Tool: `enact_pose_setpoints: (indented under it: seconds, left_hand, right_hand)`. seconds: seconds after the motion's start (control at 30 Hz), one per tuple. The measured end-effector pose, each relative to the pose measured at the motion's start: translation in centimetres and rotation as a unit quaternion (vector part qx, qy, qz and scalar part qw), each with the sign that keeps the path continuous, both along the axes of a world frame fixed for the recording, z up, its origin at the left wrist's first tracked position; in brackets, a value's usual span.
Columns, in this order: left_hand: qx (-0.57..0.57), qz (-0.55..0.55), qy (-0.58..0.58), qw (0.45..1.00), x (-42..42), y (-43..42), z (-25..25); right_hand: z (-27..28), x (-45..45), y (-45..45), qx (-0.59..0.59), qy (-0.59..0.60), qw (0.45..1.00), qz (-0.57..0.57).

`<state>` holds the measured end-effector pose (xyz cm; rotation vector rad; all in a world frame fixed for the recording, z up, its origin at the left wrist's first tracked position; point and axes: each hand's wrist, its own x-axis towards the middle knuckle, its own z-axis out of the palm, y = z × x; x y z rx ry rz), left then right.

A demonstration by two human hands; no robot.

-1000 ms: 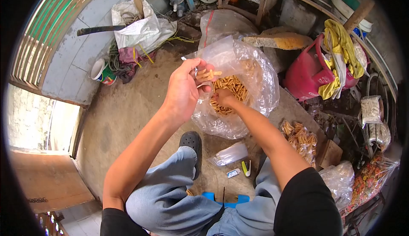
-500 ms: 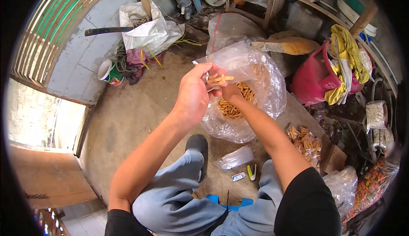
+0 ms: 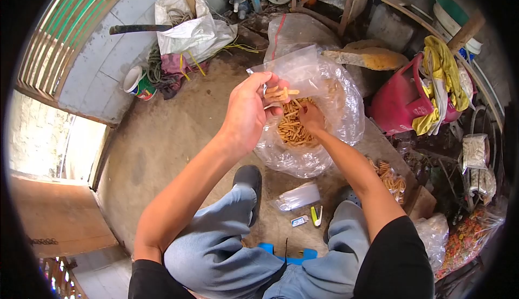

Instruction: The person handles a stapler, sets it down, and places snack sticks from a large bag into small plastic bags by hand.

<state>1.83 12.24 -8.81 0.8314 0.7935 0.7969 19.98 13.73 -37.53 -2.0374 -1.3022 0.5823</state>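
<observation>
Golden-brown sticks point(image 3: 294, 131): lying heaped inside the big bag, toward its left edge, looking thin, short and slightly uneven, pointing every way.
Big bag point(image 3: 346, 121): sitting wide open on the floor point(image 3: 162, 153), its clear plastic crumpling and shining all around the rim.
Small bag point(image 3: 300, 69): stretching above the big bag's far left edge, its clear plastic looking thin and smooth.
Few paler sticks point(image 3: 284, 93): bunching at the left fingers; whether they are lying inside the small plastic, I cannot tell for sure.
Left hand point(image 3: 250, 102): grasping the small bag and those sticks between thumb and curled fingers.
Right hand point(image 3: 312, 118): touching the heap at its right edge, fingers bending; one stick is showing by the fingertips, but whether they are gripping it, I cannot tell.
Stapler point(image 3: 316, 216): lying green on the floor, near the person's feet.
</observation>
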Motion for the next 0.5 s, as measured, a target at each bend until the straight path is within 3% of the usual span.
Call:
enact_pose_setpoints:
  seconds: [0.17,0.27,0.37,0.43,0.5]
  left_hand:
    - [-0.002,0.004,0.012,1.0,0.9,-0.2,0.2]
    - [-0.002,0.002,0.01,1.0,1.0,-0.2,0.0]
    - [0.003,0.003,0.005,1.0,0.8,-0.2,-0.1]
    - [-0.004,0.003,0.008,1.0,0.6,-0.1,0.0]
    - [-0.006,0.007,0.008,1.0,0.5,-0.1,0.0]
  right_hand:
    - [0.4,-0.5,0.6,-0.039,0.067,0.996,0.047]
    - [1.1,-1.3,0.9,-0.094,0.005,0.994,0.062]
    - [1.3,-1.7,0.5,-0.069,-0.068,0.995,0.038]
    - [1.1,-0.9,-0.2,0.032,-0.108,0.991,0.072]
    - [0.8,0.3,-0.5,0.052,-0.098,0.988,0.108]
